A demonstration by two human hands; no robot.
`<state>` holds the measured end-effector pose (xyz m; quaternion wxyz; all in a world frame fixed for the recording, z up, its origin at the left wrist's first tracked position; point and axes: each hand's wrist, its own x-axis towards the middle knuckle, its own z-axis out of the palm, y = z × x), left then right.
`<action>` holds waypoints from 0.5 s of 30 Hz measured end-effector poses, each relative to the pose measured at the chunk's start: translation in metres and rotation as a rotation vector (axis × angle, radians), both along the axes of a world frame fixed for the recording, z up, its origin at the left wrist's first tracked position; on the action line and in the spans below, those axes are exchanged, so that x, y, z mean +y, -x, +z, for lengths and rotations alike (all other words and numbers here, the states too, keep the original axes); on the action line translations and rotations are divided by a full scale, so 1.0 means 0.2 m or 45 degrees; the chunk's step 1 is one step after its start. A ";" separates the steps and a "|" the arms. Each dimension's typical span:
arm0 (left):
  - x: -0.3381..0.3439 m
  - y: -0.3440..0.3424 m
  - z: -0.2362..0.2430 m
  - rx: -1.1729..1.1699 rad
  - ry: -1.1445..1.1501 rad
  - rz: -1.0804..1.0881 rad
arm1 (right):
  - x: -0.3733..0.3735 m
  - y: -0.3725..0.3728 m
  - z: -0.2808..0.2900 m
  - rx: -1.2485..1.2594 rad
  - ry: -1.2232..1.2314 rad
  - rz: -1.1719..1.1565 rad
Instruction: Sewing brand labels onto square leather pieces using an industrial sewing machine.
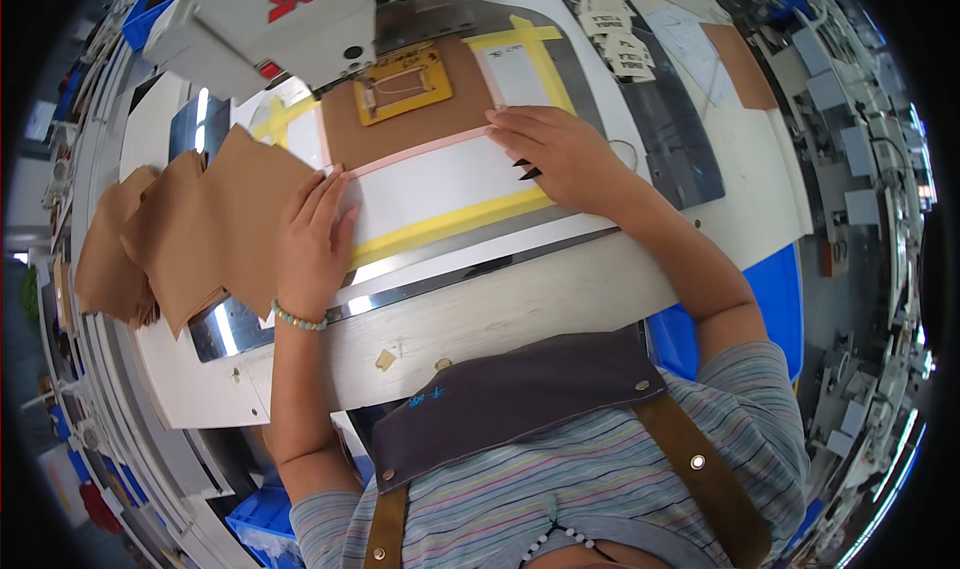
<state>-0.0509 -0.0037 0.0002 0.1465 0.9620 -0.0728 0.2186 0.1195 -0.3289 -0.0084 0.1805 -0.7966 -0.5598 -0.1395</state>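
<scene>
A flat brown panel (385, 144) lies under a sewing machine head (285, 24), inside a border of pink strips (425, 149) on a white sheet edged with yellow tape (450, 227). A yellow rectangular frame (437, 87) rests on the panel. My left hand (318, 234) lies with its fingers stretched out, fingertips at the panel's near left corner. At the near right corner are the fingertips of my right hand (565, 159), bent together. Out of that hand's palm stick two black points of a small tool (526, 170), its rest hidden by the hand.
Stacked brown pieces (225, 224) overlap the left side of the white table (480, 314). Printed pale labels (615, 34) lie on a dark strip at the far right, near another brown piece (738, 66). A blue bin (770, 299) stands below the table's right edge.
</scene>
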 end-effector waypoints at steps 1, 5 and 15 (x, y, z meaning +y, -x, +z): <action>0.00 0.00 0.00 -0.008 0.015 -0.038 | -0.01 0.00 0.00 -0.008 0.015 -0.038; -0.01 -0.01 0.01 0.017 0.037 -0.024 | -0.01 -0.01 0.04 -0.015 -0.006 -0.039; -0.01 0.01 0.00 0.050 -0.049 0.028 | -0.49 -0.46 0.42 0.021 -0.132 -0.891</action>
